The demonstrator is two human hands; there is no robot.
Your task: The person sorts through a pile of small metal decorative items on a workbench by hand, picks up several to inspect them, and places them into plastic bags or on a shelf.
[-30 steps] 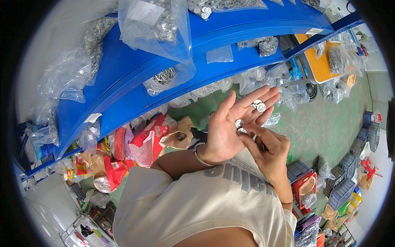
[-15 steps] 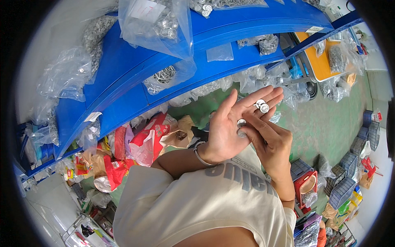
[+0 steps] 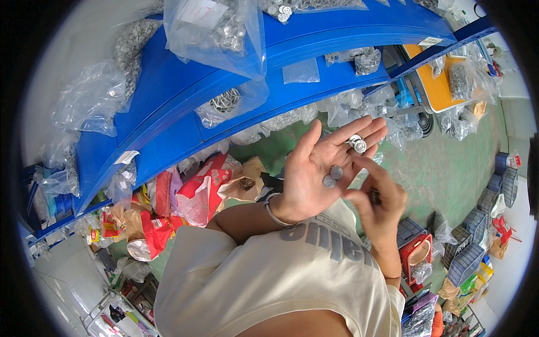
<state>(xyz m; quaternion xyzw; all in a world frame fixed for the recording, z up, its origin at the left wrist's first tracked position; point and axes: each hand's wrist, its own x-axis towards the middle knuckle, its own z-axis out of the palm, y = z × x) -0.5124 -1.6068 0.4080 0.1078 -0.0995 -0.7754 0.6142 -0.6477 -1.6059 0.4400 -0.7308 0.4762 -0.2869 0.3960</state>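
Note:
My left hand (image 3: 314,174) is held palm up with its fingers spread, a band around its wrist. Two dull grey round metal pieces (image 3: 333,176) lie on its palm. Shiny silver round metal pieces (image 3: 357,144) rest on its fingers, close together. My right hand (image 3: 379,196) is just right of the palm, thumb and index finger apart and the other fingers curled. It is slightly blurred; a dark spot shows among the curled fingers, and I cannot make out what it is.
Blue shelving (image 3: 168,95) curves across ahead, carrying clear bags of metal parts (image 3: 227,36). An orange-topped table (image 3: 441,84) stands at far right. Red and brown bags (image 3: 208,185) lie on the left below the shelf. Plastic crates (image 3: 467,264) line the floor at right.
My right hand has drawn away to the right from the left palm, its thumb and index finger parting. Both grey pieces on the palm are now uncovered.

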